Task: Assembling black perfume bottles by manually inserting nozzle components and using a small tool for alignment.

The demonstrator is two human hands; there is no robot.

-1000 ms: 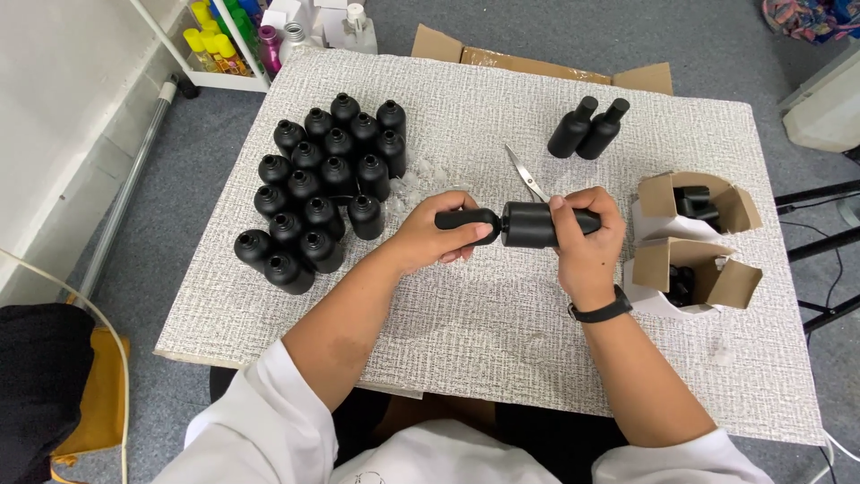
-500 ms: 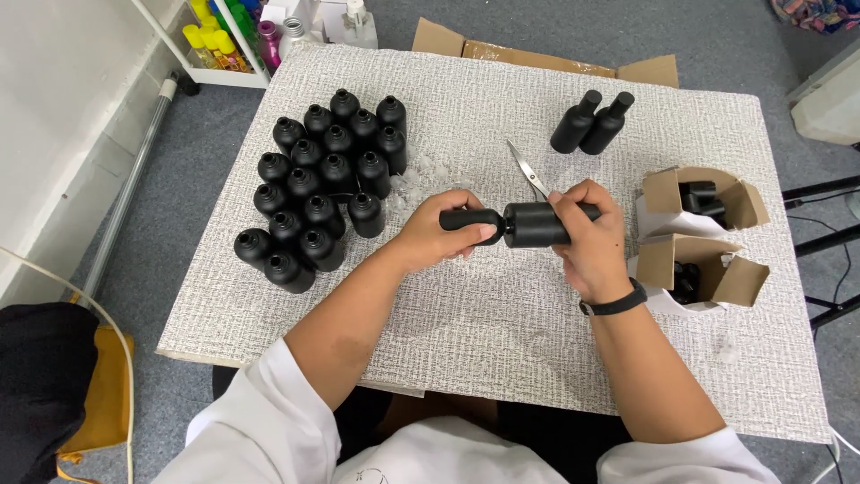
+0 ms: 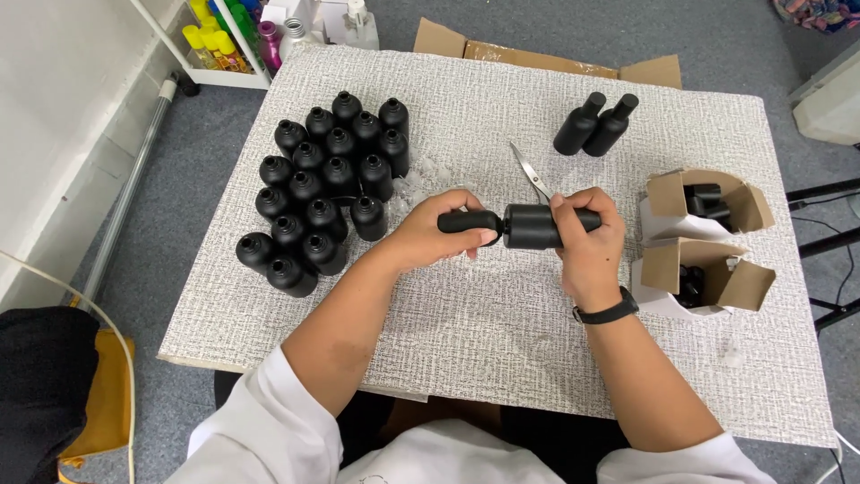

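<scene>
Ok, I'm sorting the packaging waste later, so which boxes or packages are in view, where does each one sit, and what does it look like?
Upper small open carton: right side of table, brown flaps, white body, black item inside.
Lower small open carton: just nearer the person, same brown and white, dark item inside.
Large brown cardboard box: beyond the table's far edge, flaps open.
No labels, signs or screens can be made out.

Bright, even overhead light is falling across my bench (image 3: 466, 350), casting only soft, faint shadows under my hands. Nothing is glaring or blurring; the matte black bottles (image 3: 327, 179) are staying sharp, while edges are bowing slightly outward.
</scene>
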